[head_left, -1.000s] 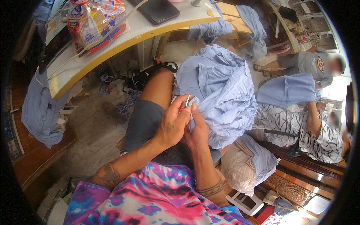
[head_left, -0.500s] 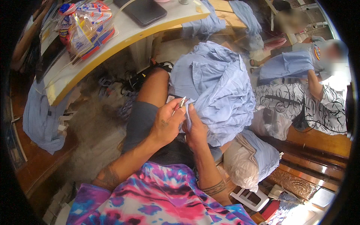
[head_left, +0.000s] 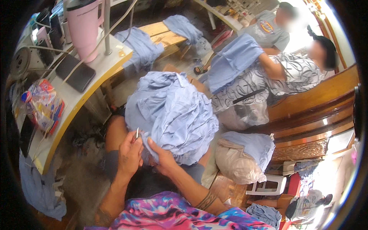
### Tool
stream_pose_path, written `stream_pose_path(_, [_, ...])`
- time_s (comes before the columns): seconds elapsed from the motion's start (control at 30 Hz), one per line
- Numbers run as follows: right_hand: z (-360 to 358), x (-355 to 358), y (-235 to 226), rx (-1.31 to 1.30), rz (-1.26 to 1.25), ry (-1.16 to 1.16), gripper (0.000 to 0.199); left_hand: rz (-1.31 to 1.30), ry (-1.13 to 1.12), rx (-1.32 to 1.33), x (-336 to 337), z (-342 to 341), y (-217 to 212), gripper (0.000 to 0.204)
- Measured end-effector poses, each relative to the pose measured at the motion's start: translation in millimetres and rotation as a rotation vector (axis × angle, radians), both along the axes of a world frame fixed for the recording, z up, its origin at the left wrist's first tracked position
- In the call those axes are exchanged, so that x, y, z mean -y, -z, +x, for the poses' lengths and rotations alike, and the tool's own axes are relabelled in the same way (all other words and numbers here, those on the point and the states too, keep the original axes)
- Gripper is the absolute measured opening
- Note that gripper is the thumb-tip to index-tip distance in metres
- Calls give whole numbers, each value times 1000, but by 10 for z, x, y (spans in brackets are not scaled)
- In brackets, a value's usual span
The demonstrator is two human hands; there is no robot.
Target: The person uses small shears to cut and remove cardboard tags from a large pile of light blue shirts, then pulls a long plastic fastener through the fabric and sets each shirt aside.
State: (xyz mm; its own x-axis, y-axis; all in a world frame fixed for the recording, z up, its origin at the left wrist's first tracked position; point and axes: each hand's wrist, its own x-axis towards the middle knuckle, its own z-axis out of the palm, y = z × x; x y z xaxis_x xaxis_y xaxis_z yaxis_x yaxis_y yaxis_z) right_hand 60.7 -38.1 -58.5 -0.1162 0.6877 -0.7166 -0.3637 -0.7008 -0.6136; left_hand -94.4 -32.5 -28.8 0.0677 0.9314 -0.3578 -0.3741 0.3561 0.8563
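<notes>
A big heap of light blue cloth (head_left: 172, 111) lies on my lap. My right hand (head_left: 163, 157) pinches the heap's near edge between thumb and fingers. Just left of it, my left hand (head_left: 129, 155) grips a small metal thread snipper (head_left: 137, 133), whose tip points up at the same cloth edge. The two hands almost touch. My bare knee (head_left: 115, 132) shows to the left of the heap.
A curved white worktable (head_left: 82, 97) at left carries a pink tumbler (head_left: 85, 28), a dark phone (head_left: 75, 72) and a snack bag (head_left: 44, 109). Two other people sit at upper right with blue cloth (head_left: 234, 61). A stuffed bag (head_left: 239, 163) lies at right beside a wooden bench (head_left: 310, 111).
My head has turned, so the view swung and the table moved to the left. My hands stayed together at the cloth edge, holding the snipper and the fabric as before.
</notes>
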Motion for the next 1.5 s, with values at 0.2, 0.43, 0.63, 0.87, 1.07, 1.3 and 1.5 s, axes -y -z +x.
stream_pose_path(0.2, [-32, -148, -45, -270, 66, 86, 29, 3, 70, 79, -42, -79, -27, 33])
stream_pose_path(0.43, [-61, -177, -43, -520, 0, 57, 31, 36, 56, 55, 80, -145, -31, 32])
stream_pose_path(0.63, [-111, -152, -42, -420, -1, 41, 40, 28, 97, 108, 106, -120, -92, 34])
stream_pose_path(0.87, [-239, -141, -45, -407, -71, 123, 48, 38, 67, 65, 259, -95, -45, 40])
stream_pose_path(1.07, [-261, -136, -10, -503, 0, 145, 44, 47, 38, -114, 374, -30, -79, 41])
stream_pose_path(1.3, [-296, -94, 46, -453, -38, 175, 36, 82, 20, -148, 377, 13, -30, 42])
stream_pose_path(1.5, [-300, -76, 140, -558, 63, 181, 37, 125, -27, -202, 378, 27, 50, 41])
